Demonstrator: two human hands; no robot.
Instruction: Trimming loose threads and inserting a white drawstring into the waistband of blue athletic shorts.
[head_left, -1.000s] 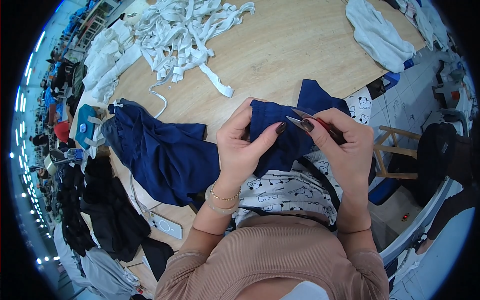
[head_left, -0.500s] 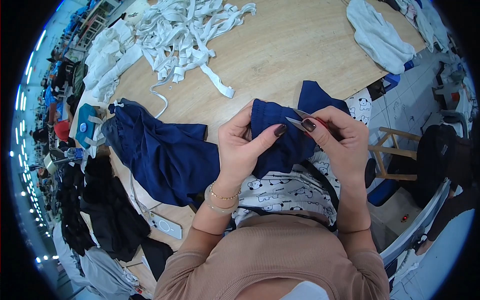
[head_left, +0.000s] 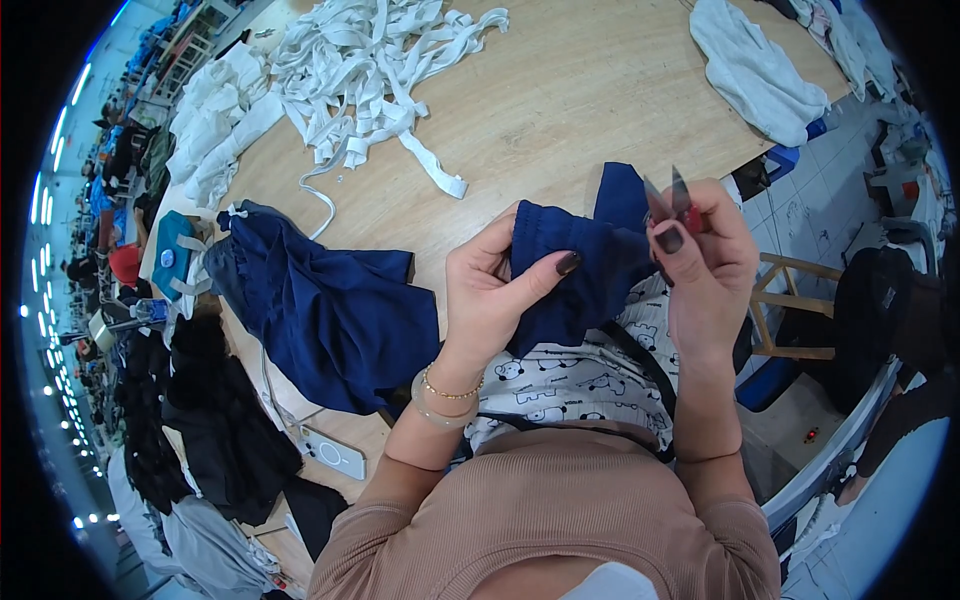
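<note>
My left hand (head_left: pixel 492 295) grips a folded navy blue garment (head_left: pixel 580 270) at its upper edge, thumb across the cloth. My right hand (head_left: pixel 705 260) holds small thread snips (head_left: pixel 672 198) with red handles, the two metal blades apart and pointing up, just right of the garment. The garment hangs over my lap, above a white patterned cloth (head_left: pixel 570 375). A larger pile of navy garments (head_left: pixel 320 305) lies on the wooden table (head_left: pixel 560 110) to my left.
A heap of white fabric strips (head_left: pixel 370 60) covers the table's far left. A white garment (head_left: pixel 755 70) lies at the far right edge. A phone (head_left: pixel 333 453) rests near the table edge, black clothes (head_left: pixel 210 440) below it. A wooden chair (head_left: pixel 790 310) stands at my right.
My right hand has lifted the snips away from the garment, up and to the right; the blades now stand apart. My left hand keeps its hold on the cloth.
</note>
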